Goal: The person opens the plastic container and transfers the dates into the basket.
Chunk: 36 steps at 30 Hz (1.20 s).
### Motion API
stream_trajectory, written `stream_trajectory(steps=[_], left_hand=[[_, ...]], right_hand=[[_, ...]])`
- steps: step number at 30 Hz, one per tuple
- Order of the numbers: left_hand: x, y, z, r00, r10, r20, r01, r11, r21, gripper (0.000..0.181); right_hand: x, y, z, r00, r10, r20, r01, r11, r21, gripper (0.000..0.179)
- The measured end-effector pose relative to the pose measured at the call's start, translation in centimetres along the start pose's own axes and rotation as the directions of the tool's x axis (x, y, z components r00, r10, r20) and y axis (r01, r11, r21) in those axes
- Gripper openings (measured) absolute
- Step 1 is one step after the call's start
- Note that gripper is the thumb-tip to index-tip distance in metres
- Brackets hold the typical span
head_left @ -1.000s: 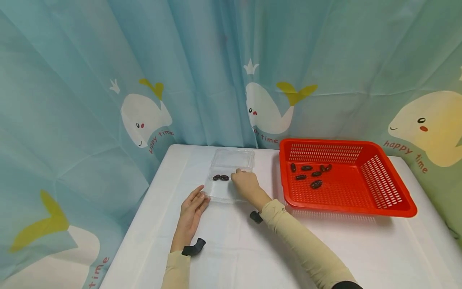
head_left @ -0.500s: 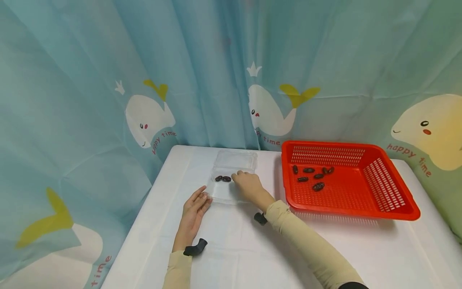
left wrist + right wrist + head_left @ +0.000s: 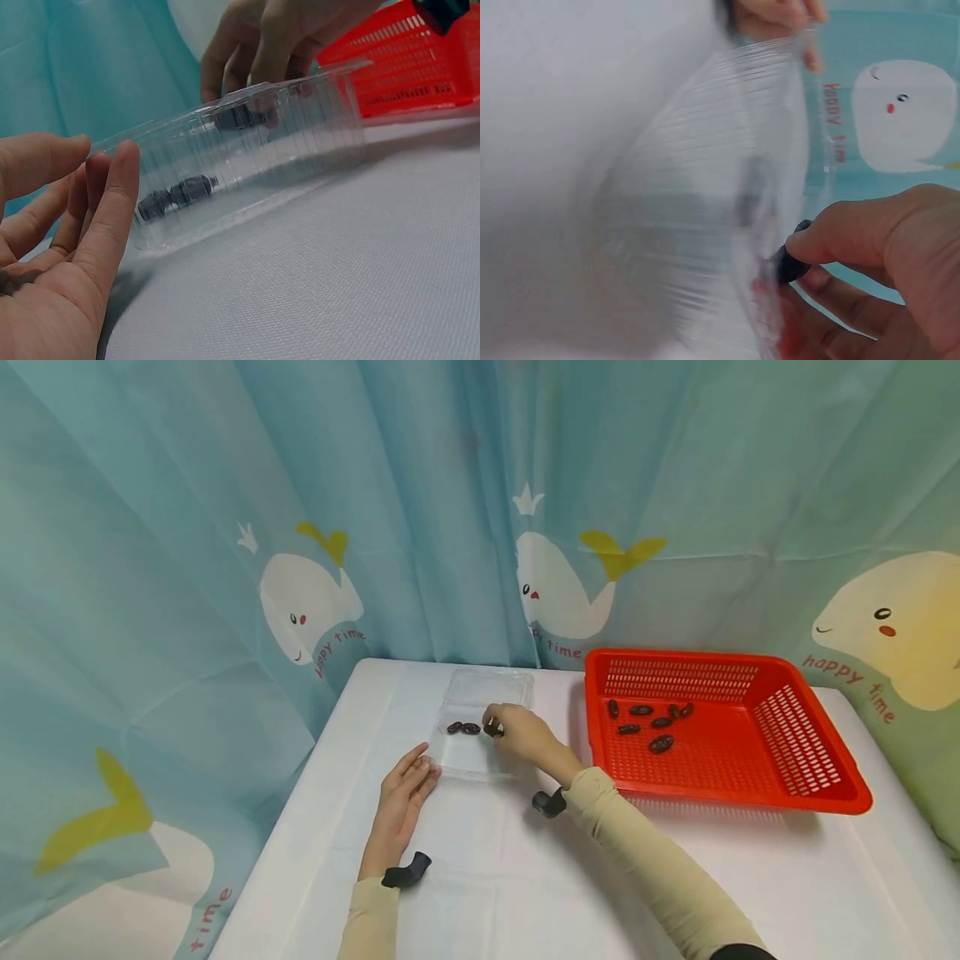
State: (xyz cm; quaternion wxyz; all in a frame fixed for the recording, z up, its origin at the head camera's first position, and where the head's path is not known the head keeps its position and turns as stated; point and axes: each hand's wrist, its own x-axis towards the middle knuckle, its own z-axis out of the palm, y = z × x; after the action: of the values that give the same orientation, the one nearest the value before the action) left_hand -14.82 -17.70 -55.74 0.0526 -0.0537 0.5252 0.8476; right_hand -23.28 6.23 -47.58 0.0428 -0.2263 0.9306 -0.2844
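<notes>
A clear plastic clamshell box (image 3: 468, 760) lies with its lid (image 3: 491, 687) folded back. My left hand (image 3: 405, 793) rests its nearly straight fingers against the box's front left corner. Two dark oval fruits, which look like dates (image 3: 462, 727), lie end to end inside the box. My right hand (image 3: 525, 735) pinches another date (image 3: 492, 729) between thumb and fingertips, just right of that pair. In the right wrist view the pinched date (image 3: 793, 255) is at the box rim, partly covered by the thumb. The left wrist view shows the right fingers reaching behind the clear wall.
A red perforated basket (image 3: 750, 768) stands right of the box, with several dates (image 3: 662, 744) in its left part. A patterned curtain (image 3: 420, 527) hangs behind the white-covered table (image 3: 465, 893). Black bands (image 3: 407, 871) circle the wrists.
My right hand has shifted slightly right and turned, bringing the pinched date into sight. My left hand and the two dates in the box stay in place; the head view shifts slightly.
</notes>
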Motion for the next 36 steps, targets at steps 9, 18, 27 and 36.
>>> stream_trajectory(steps=[9,18,27,36], left_hand=[[0.0,-0.1,-0.1,1.000,0.013,0.021,-0.013,0.999,0.040,0.056],[0.0,0.2,-0.2,0.999,-0.038,0.012,0.038,0.998,0.046,0.056],[-0.5,0.3,-0.4,0.997,-0.081,-0.010,0.081,0.995,0.056,0.059],[-0.2,0.4,-0.2,0.995,-0.099,-0.006,0.099,0.994,0.054,0.061]], right_hand=[[-0.3,0.7,-2.2,0.996,0.074,0.044,-0.085,0.931,0.356,0.025],[-1.2,0.8,-4.3,0.988,0.108,0.113,-0.154,0.783,0.602,0.026],[-2.0,1.7,-5.7,0.974,0.137,0.178,-0.222,0.704,0.674,0.030],[-3.3,3.2,-7.5,0.973,0.114,0.202,-0.227,0.646,0.729,0.031]])
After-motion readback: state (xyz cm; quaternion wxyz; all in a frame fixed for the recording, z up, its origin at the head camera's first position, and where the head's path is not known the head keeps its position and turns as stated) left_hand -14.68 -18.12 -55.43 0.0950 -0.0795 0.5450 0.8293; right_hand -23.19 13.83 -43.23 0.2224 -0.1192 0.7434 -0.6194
